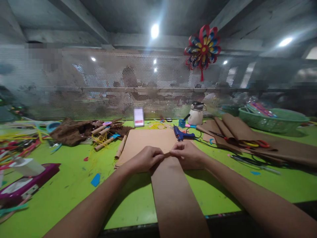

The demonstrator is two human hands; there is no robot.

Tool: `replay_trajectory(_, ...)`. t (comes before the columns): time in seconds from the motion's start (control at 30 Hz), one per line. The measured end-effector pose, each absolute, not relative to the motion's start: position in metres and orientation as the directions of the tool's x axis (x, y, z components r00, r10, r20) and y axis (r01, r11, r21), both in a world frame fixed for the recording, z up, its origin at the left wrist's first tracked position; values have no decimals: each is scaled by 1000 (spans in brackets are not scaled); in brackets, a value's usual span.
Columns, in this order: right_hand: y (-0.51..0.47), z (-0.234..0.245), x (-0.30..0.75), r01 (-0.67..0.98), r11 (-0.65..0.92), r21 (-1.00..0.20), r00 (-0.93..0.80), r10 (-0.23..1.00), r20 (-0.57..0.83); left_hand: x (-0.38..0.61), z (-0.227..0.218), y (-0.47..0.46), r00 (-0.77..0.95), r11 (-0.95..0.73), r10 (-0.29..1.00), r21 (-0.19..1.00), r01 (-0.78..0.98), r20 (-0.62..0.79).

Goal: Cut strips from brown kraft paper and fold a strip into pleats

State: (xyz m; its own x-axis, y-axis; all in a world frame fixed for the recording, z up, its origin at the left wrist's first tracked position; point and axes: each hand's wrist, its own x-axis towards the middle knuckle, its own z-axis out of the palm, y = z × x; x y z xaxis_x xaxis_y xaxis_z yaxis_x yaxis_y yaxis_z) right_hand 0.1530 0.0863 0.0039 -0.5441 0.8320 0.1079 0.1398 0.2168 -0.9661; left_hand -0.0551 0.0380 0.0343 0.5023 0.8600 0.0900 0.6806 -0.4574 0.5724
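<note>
A long strip of brown kraft paper (177, 195) runs from the table's front edge up to my hands. My left hand (148, 158) pinches the left part of its far end between thumb and fingers. Close beside it, my right hand (188, 154) pinches the same end from the right. The paper is narrowly folded or rolled between the fingertips. Beneath my hands lies a flat tan sheet of cardboard (143, 140). A blue glue gun (182, 134) rests just beyond my right hand, on the sheet's far right corner.
Brown paper (260, 135) and red-handled scissors (262, 143) lie right, before a green basket (274, 119). A white jug (196, 114) and a phone (139, 117) stand at the back. Paper rolls (104, 140) and a purple power strip (37, 185) are left.
</note>
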Motion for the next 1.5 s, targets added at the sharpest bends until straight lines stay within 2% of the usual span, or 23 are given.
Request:
replay_trajectory(0.17,83,13,155,137,275,-952,-515,841,168,-54,36,38,505,-500,850,528,687,148)
replay_trajectory(0.5,76,16,153,243,465,-851,-453,830,324,-56,34,38,517,-480,848,584,655,117)
replay_trajectory(0.63,75,20,155,213,453,-866,-498,813,303,-56,36,36,503,-443,860,614,654,85)
replay_trajectory(0.73,73,22,154,208,371,-905,-536,817,213,-55,36,36,494,-492,855,554,671,161)
replay_trajectory(0.8,73,22,153,239,376,-895,-542,817,198,-54,36,35,500,-526,842,512,679,201)
replay_trajectory(0.93,77,20,154,283,507,-814,-573,770,280,-52,37,34,506,-539,837,465,703,206)
replay_trajectory(1.07,81,16,155,287,573,-768,-555,752,354,-50,38,35,503,-530,840,500,685,201)
replay_trajectory(1.23,81,9,152,276,575,-770,-557,749,360,-47,33,38,468,-471,868,574,670,168)
replay_trajectory(1.33,77,10,150,268,581,-768,-586,731,349,-45,29,38,437,-461,880,563,686,188)
replay_trajectory(1.5,71,16,149,256,645,-720,-667,657,352,-45,34,34,497,-523,843,525,672,205)
